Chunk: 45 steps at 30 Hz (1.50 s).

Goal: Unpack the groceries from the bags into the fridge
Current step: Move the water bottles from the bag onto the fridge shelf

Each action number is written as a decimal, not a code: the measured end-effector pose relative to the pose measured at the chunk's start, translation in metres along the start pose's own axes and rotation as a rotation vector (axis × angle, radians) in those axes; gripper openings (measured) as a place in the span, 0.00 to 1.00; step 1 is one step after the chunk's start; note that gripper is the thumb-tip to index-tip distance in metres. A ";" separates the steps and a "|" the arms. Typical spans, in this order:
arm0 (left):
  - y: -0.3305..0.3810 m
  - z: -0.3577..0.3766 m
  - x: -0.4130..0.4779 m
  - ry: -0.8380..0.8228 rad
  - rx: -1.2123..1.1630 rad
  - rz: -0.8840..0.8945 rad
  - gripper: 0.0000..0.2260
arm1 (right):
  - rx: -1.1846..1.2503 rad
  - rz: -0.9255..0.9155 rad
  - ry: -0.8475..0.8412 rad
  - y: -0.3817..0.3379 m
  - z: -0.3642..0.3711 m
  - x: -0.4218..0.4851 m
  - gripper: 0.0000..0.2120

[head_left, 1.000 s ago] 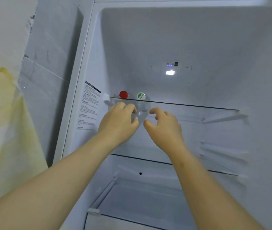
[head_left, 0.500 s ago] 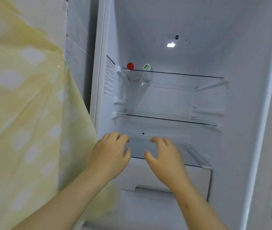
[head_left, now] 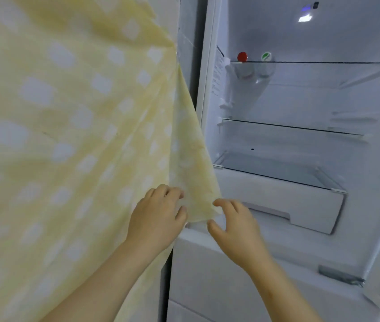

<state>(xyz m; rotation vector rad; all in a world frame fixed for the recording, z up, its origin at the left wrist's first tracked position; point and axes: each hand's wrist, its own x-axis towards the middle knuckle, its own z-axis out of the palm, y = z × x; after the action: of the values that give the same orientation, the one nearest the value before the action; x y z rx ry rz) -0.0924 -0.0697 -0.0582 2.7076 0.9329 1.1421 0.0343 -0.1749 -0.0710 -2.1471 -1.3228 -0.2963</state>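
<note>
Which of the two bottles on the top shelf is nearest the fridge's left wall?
The red-capped bottle; the bottle with the green-and-white cap stands just right of it.

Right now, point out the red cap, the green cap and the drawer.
red cap [head_left: 242, 56]: head view, cap top.
green cap [head_left: 266, 56]: head view, cap top.
drawer [head_left: 277, 199]: head view, front panel.

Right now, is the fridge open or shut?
Open. The fridge shows its inside in plain view: lamp lit, drawer, and a red cap and a green-and-white cap at the top shelf.
</note>
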 end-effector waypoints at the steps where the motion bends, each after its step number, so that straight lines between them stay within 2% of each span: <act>1: 0.000 -0.003 -0.011 0.000 0.009 -0.029 0.15 | 0.015 -0.020 -0.020 -0.002 0.000 -0.007 0.22; 10: 0.008 -0.056 -0.119 0.018 0.144 -0.247 0.14 | 0.212 -0.264 -0.147 -0.040 0.001 -0.072 0.21; 15: 0.001 -0.128 -0.179 0.112 0.352 -0.401 0.14 | 0.345 -0.457 -0.209 -0.107 0.006 -0.104 0.21; 20: -0.005 -0.212 -0.244 0.262 0.540 -0.564 0.10 | 0.468 -0.678 -0.255 -0.195 -0.001 -0.147 0.28; 23: 0.001 -0.260 -0.291 0.294 0.575 -0.678 0.13 | 0.556 -0.808 -0.273 -0.244 -0.008 -0.187 0.28; 27: 0.012 -0.321 -0.364 0.365 0.716 -0.777 0.14 | 0.688 -0.962 -0.299 -0.308 -0.024 -0.252 0.34; 31: 0.027 -0.387 -0.446 0.419 0.822 -0.895 0.14 | 0.832 -1.046 -0.341 -0.375 -0.043 -0.328 0.29; 34: 0.043 -0.437 -0.512 0.445 0.894 -0.990 0.12 | 0.919 -1.117 -0.384 -0.424 -0.058 -0.393 0.29; 37: 0.062 -0.484 -0.575 0.476 0.952 -1.092 0.13 | 0.983 -1.188 -0.461 -0.468 -0.075 -0.462 0.24; 43: 0.108 -0.558 -0.688 0.516 1.088 -1.260 0.20 | 1.111 -1.355 -0.658 -0.533 -0.108 -0.597 0.19; 45: 0.123 -0.574 -0.723 0.549 1.169 -1.289 0.17 | 1.131 -1.404 -0.713 -0.549 -0.118 -0.638 0.21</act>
<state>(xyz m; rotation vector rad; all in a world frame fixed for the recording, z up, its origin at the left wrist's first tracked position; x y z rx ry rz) -0.8054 -0.6690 -0.0658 1.1506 3.3978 1.0380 -0.7359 -0.5344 -0.0779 -0.1329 -2.3628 0.6347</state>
